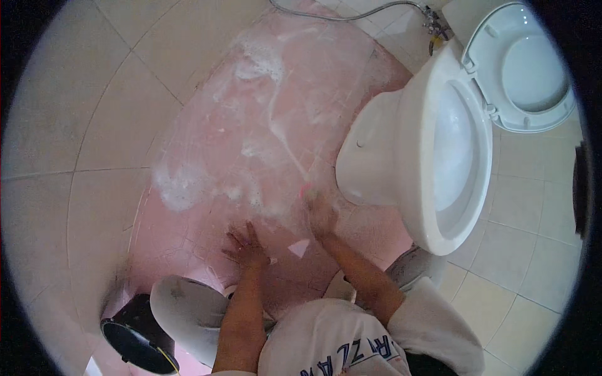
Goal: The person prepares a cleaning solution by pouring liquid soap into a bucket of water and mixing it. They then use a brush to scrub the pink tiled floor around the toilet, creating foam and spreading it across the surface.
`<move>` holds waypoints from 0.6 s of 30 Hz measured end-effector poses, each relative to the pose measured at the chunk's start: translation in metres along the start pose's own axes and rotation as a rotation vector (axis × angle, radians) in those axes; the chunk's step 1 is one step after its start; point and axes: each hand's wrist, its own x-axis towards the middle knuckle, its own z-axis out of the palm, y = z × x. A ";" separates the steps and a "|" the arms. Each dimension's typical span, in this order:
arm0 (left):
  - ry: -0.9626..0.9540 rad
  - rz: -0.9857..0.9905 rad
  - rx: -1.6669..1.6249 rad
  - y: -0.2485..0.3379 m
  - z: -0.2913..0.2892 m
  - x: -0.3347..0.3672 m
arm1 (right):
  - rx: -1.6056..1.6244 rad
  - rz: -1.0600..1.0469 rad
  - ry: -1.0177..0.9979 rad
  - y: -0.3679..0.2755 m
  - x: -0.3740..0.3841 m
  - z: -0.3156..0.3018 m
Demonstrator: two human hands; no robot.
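My left hand [248, 248] rests on the wet pink floor [207, 244], palm down and fingers spread, holding nothing. To its right and farther out, my right hand [322, 210] is closed around a small pink thing [306, 190], pressed low against the floor near the toilet's base. Most of that thing is hidden under the fingers, so its kind does not show. White soap foam [182, 185] lies in patches and streaks beyond both hands. One thin foam streak [276, 119] runs from the far patch toward my right hand.
A white toilet [376, 150] stands close on the right, its lid [536, 62] raised. At the lower left, by my knee, is a black bucket [128, 332]. A grey hose [351, 15] runs along the far edge to a metal valve [433, 22]. Tiled walls [94, 125] flank the floor.
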 end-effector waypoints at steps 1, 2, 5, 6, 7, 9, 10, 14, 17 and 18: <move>0.010 0.038 -0.009 0.003 -0.002 -0.002 | -0.043 -0.046 0.128 -0.012 0.040 -0.009; 0.022 0.039 0.003 0.006 -0.003 -0.003 | -0.081 -0.099 0.257 -0.023 0.076 -0.015; 0.025 0.052 0.047 0.018 -0.003 -0.004 | 0.002 0.024 0.118 -0.039 0.117 -0.020; 0.007 0.050 0.060 0.020 -0.003 -0.005 | 0.060 0.104 -0.018 -0.047 0.124 -0.021; -0.011 0.039 0.070 0.015 -0.005 -0.002 | 0.045 0.037 -0.085 -0.050 0.099 -0.010; 0.019 0.072 0.034 0.001 0.006 0.006 | 0.005 -0.183 -0.263 -0.045 0.023 0.008; 0.031 0.089 0.012 -0.004 0.015 0.009 | -0.016 -0.318 -0.384 -0.043 -0.015 0.009; 0.060 0.071 0.021 -0.003 0.021 0.017 | 0.001 -0.493 -0.477 -0.030 -0.045 0.013; 0.043 0.059 0.039 0.001 0.010 0.001 | 0.064 -0.159 -0.083 -0.034 0.068 0.013; 0.037 0.044 0.061 0.007 0.006 0.000 | 0.104 -0.039 0.018 -0.033 0.111 0.003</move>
